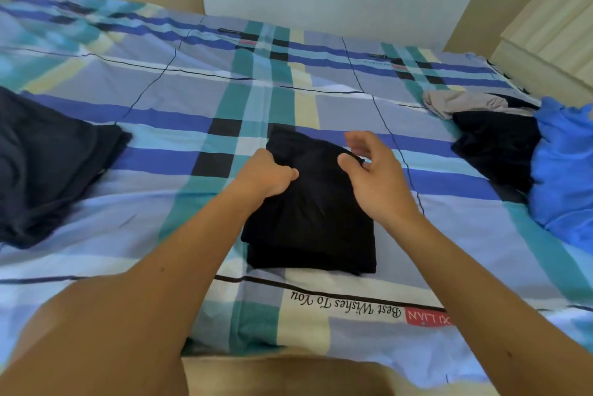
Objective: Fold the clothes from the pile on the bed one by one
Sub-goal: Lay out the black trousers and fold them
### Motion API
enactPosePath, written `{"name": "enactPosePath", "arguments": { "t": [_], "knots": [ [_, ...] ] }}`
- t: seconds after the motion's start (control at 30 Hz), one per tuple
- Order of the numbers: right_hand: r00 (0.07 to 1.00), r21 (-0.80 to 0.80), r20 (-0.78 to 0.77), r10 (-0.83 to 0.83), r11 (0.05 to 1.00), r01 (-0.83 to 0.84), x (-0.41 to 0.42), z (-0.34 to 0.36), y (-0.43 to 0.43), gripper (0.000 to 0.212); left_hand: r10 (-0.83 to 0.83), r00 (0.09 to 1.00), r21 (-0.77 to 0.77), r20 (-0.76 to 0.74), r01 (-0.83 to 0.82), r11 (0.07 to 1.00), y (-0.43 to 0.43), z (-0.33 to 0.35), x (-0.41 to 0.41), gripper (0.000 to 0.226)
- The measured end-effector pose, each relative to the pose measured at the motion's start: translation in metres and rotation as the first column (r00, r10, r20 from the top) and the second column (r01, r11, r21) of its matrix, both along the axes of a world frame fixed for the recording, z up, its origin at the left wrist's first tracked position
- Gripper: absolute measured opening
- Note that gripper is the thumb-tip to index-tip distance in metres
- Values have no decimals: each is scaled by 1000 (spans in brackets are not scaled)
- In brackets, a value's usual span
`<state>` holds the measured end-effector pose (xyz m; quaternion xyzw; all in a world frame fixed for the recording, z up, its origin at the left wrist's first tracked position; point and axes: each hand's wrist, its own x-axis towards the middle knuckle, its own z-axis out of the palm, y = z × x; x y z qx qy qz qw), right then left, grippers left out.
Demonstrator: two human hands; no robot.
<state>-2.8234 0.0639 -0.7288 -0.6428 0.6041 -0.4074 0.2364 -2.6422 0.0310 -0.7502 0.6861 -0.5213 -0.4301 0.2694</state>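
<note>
The left hand's [266,176] fingers are out of sight, curled into the folded black garment [314,219]. The right hand [372,177] hides its lower fingers; whether they pinch the cloth cannot be told. The navy garment [48,164] runs off the frame's left edge, the blue garment [564,171] off the right. A small dark thing [229,31] at upper middle is too small to name.

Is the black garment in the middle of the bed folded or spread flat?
Folded: the black garment lies as a compact block, with stacked layers showing at its near edge. The left hand grips its left side.
</note>
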Motion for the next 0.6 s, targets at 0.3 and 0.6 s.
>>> {"name": "enactPosePath", "arguments": {
  "t": [0.3,0.6],
  "knots": [
    [948,267,-267,174,958,-101,-21,-87,22,71,-85,959,32,271,79,996,9,-26,-8,90],
    [887,398,461,-24,899,-182,-40,-40,32,47,-23,951,126,-307,65,990,21,9,-6,80]
  ]
}}
